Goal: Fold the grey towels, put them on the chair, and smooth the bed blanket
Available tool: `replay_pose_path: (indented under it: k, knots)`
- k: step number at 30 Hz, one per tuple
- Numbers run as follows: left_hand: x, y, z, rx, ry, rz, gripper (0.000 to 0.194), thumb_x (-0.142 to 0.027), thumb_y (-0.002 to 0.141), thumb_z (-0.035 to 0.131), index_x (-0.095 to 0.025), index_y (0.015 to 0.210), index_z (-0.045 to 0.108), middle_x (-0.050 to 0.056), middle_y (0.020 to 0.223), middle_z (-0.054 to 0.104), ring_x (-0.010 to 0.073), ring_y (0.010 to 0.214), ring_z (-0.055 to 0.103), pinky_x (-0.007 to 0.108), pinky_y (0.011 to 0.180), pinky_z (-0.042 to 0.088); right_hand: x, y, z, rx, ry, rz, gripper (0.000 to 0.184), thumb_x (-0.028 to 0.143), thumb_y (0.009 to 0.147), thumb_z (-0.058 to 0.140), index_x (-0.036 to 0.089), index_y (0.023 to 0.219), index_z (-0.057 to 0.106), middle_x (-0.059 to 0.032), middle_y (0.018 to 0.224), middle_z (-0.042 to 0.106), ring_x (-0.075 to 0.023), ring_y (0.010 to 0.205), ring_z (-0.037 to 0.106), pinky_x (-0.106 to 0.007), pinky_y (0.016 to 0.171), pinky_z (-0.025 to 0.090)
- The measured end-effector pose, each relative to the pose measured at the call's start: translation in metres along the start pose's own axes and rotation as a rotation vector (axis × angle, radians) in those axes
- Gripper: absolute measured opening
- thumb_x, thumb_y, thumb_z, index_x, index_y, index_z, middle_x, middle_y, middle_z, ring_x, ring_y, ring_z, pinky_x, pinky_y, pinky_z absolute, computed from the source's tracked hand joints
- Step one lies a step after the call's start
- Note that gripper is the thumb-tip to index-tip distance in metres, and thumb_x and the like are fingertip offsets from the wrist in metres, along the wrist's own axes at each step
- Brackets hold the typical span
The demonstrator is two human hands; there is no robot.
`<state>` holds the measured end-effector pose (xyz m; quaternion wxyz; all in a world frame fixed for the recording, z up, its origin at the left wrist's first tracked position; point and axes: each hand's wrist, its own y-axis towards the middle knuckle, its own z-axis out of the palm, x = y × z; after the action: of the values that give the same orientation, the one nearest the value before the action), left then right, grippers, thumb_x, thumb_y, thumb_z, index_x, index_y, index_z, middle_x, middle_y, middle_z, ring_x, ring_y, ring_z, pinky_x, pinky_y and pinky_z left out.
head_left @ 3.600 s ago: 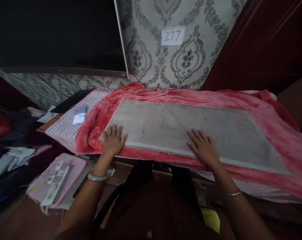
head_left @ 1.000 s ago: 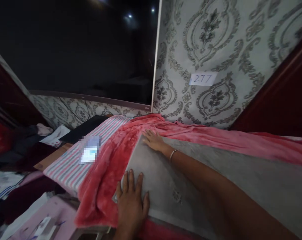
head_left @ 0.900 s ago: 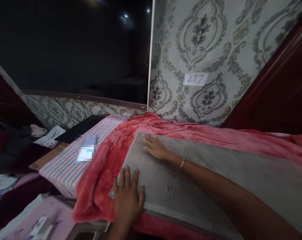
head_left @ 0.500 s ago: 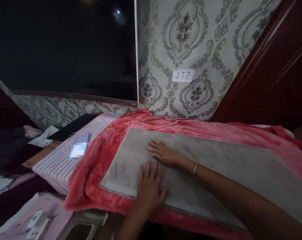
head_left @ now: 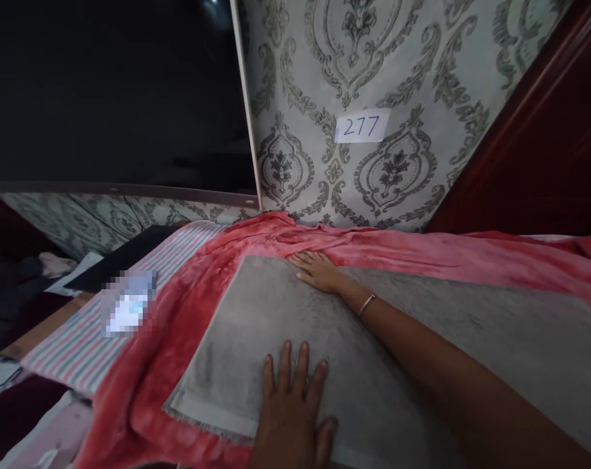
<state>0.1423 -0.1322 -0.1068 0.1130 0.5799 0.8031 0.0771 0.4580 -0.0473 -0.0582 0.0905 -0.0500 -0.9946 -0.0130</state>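
Right hand (head_left: 317,270) now nearer red blanket's (head_left: 178,352) far edge, left hand (head_left: 292,407) towards front; each spread wide, likely pressing grey mat (head_left: 246,319) flat.

The left grip (head_left: 291,410) could slide leftward over the grey mat (head_left: 236,326), but the right forearm (head_left: 425,348) blocks rightward.

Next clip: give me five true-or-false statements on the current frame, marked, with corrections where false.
1. The left hand is clenched into a fist. False: it is open, palm down, on a grey rectangular cloth mat.
2. The mat lies on a fluffy red plush blanket. True.
3. A thin pale metallic bangle circles the wrist of the right hand. True.
4. The right hand is nearer the camera than the left. False: it is farther, at the mat's far edge.
5. The handwritten number reads 772. False: the white rectangular paper sign reads 277.
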Motion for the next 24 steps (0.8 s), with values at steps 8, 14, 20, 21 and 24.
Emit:
replay_pose_path:
  k: [8, 14, 20, 21, 24]
  knots:
    - [-0.003, 0.003, -0.009, -0.045, 0.047, -0.012, 0.077, -0.041, 0.090, 0.062, -0.035, 0.162, 0.035, 0.009, 0.171, 0.029, 0.0457, 0.155, 0.027, 0.073, 0.119, 0.025, 0.010, -0.002, -0.008, 0.008, 0.021, 0.041, 0.065, 0.056, 0.107, 0.032, 0.028, 0.165, 0.030, -0.0069, 0.172, 0.023, -0.0284, 0.160, 0.016, -0.057, 0.128, 0.009]
    - [0.001, 0.007, -0.017, -0.047, 0.064, -0.024, 0.068, -0.039, 0.094, 0.061, -0.034, 0.158, 0.043, 0.009, 0.167, 0.038, 0.0432, 0.154, 0.031, 0.071, 0.118, 0.029, 0.032, -0.060, -0.026, -0.034, 0.073, 0.035, 0.063, 0.052, 0.108, 0.032, 0.027, 0.166, 0.029, -0.0083, 0.173, 0.019, -0.0283, 0.161, 0.011, -0.057, 0.128, 0.009]
    - [-0.024, 0.019, -0.027, -0.096, 0.015, 0.078, 0.058, -0.043, 0.099, 0.056, -0.025, 0.153, 0.051, 0.014, 0.162, 0.046, 0.0395, 0.153, 0.034, 0.072, 0.122, 0.022, 0.030, -0.171, -0.014, 0.037, 0.132, -0.049, 0.060, 0.055, 0.108, 0.035, 0.034, 0.163, 0.033, -0.0049, 0.173, 0.018, -0.0280, 0.160, 0.012, -0.058, 0.128, 0.012]
    - [-0.036, 0.022, -0.028, -0.075, -0.009, 0.122, 0.059, -0.045, 0.099, 0.056, -0.025, 0.153, 0.050, 0.013, 0.163, 0.045, 0.0381, 0.154, 0.033, 0.071, 0.124, 0.020, 0.030, -0.182, -0.013, 0.043, 0.131, -0.036, 0.059, 0.055, 0.108, 0.035, 0.035, 0.163, 0.034, -0.0049, 0.173, 0.019, -0.0284, 0.160, 0.013, -0.058, 0.128, 0.012]
    - [-0.071, 0.026, -0.025, 0.027, -0.088, 0.203, 0.066, -0.051, 0.097, 0.058, -0.030, 0.158, 0.043, 0.010, 0.168, 0.036, 0.0380, 0.158, 0.025, 0.069, 0.125, 0.020, 0.027, -0.194, -0.010, 0.052, 0.110, -0.028, 0.057, 0.052, 0.108, 0.035, 0.035, 0.163, 0.034, -0.0049, 0.173, 0.019, -0.0289, 0.160, 0.015, -0.060, 0.127, 0.012]
